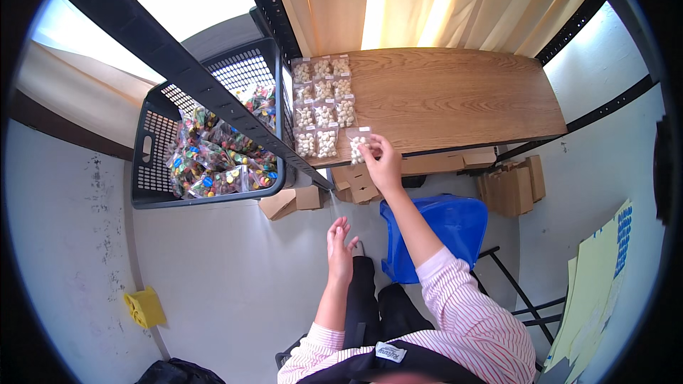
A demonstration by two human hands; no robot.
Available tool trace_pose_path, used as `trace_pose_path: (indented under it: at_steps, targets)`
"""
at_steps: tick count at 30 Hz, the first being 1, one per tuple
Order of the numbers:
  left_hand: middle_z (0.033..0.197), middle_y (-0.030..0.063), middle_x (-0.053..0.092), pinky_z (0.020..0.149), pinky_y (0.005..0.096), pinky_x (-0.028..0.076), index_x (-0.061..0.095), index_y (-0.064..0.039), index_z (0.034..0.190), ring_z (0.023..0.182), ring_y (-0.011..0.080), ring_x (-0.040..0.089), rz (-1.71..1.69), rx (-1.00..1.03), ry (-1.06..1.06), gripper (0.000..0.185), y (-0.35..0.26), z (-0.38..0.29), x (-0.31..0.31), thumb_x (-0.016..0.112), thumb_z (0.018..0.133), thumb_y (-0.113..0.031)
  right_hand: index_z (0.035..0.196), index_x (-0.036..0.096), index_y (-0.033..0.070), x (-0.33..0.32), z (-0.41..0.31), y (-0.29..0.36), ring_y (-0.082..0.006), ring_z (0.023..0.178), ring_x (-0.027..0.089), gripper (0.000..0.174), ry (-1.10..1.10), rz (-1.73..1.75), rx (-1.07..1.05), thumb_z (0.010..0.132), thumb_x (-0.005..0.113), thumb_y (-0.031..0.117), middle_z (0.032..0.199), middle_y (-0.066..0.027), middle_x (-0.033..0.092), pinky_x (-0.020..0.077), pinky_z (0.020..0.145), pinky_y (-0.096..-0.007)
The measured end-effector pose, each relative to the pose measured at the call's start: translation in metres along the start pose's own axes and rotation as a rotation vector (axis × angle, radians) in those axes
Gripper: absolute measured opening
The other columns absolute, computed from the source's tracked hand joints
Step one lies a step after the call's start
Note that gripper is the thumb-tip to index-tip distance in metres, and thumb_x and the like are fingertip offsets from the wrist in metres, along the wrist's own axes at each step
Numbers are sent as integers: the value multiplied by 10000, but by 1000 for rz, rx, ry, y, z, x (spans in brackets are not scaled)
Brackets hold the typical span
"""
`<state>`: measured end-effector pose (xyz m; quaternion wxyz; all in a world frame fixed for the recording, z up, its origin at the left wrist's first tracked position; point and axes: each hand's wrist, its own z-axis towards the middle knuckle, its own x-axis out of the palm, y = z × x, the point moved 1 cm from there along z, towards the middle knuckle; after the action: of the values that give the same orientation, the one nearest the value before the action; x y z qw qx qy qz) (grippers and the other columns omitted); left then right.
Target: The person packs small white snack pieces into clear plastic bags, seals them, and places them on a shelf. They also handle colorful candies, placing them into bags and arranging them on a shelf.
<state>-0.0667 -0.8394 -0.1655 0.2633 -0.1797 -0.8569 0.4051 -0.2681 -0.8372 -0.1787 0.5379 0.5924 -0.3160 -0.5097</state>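
Note:
My right hand grips the edge of a small clear bag of round white pieces at the front edge of a wood-grain shelf. Left of it, several similar bags lie in tidy rows, each with a small label at its top. The held bag sits just right of the front row, with a narrow gap between. My left hand hangs over the floor with its fingers apart and nothing in it.
A dark plastic crate of bags with colourful round pieces stands left, behind a black slotted metal upright. Below the shelf are cardboard boxes. A blue plastic chair stands by my right arm. A yellow object lies by the left wall.

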Motion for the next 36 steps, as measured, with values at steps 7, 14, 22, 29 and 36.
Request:
trace_pose_path:
  at_steps: [7, 14, 22, 29, 36]
  targets:
    - [1289, 84, 384, 923, 412, 342, 408, -78, 1198, 1201, 224, 342, 45, -55, -39, 419, 2, -26, -61, 373, 924, -394, 915, 604, -12, 27, 18, -12, -193, 582, 575, 311, -12, -133, -9, 724, 698, 215, 677, -98, 601, 461, 574, -309]
    - [1233, 66, 442, 863, 401, 375, 430, -98, 1170, 1165, 214, 385, 65, -25, -195, 381, -21, -47, -116, 374, 923, -383, 858, 650, 27, 32, 31, -21, -249, 655, 585, 325, 31, -272, 92, 697, 702, 305, 696, -106, 610, 444, 641, -363]
    - [1119, 52, 513, 785, 375, 416, 468, -103, 1103, 1042, 181, 471, 78, -4, -81, 324, -41, -40, -101, 419, 911, -360, 930, 644, 24, 33, 33, -22, -243, 664, 602, 363, 75, -282, 134, 730, 676, 325, 747, -117, 637, 454, 641, -350]
    - [1089, 59, 530, 787, 358, 418, 458, -93, 1105, 1034, 183, 489, 176, -31, 81, 330, -45, -37, -76, 418, 916, -361, 951, 613, -11, -29, -12, -15, -245, 680, 611, 257, -140, -27, -48, 791, 622, 190, 786, -133, 636, 481, 631, -306]
    - [967, 49, 598, 714, 344, 429, 436, -104, 1011, 913, 179, 569, 189, -144, 244, 244, -2, -46, -33, 459, 899, -320, 889, 611, 49, -194, -224, -70, -240, 628, 614, 129, -517, -173, 199, 847, 503, 105, 710, -120, 616, 469, 585, -338]
